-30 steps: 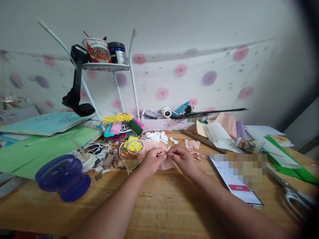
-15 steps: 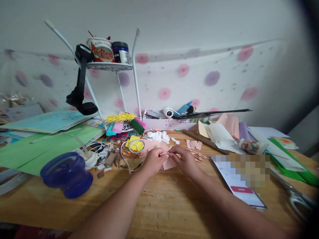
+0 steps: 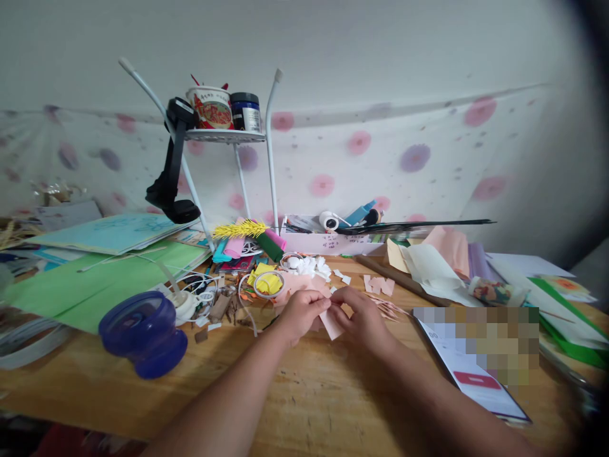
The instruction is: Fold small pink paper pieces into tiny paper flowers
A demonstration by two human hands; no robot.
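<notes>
My left hand (image 3: 301, 312) and my right hand (image 3: 360, 312) meet over the middle of the wooden table, fingertips pinched together. Between them is a small piece of pale pink paper (image 3: 332, 325), its lower corner sticking out below the fingers. The pinched edge is hidden by my fingertips. Just right of my right hand lies a bunch of thin, twisted pink paper strips (image 3: 389, 308). Flat cut pink paper pieces (image 3: 379, 285) rest behind them. More pink paper (image 3: 291, 287) and torn white scraps (image 3: 311, 266) lie behind my left hand.
A blue tape dispenser (image 3: 143, 333) and green paper (image 3: 38, 289) are at left. Right of my forearm lies a phone (image 3: 469, 368). Behind stand a white wire rack (image 3: 273, 152) and a white box (image 3: 323, 244). A yellow paper piece sits inside a tape ring (image 3: 282, 287).
My view has shifted, so everything appears farther right and lower. Earlier a thin pink strip showed between my fingertips; now a flat pink piece hangs below them.
</notes>
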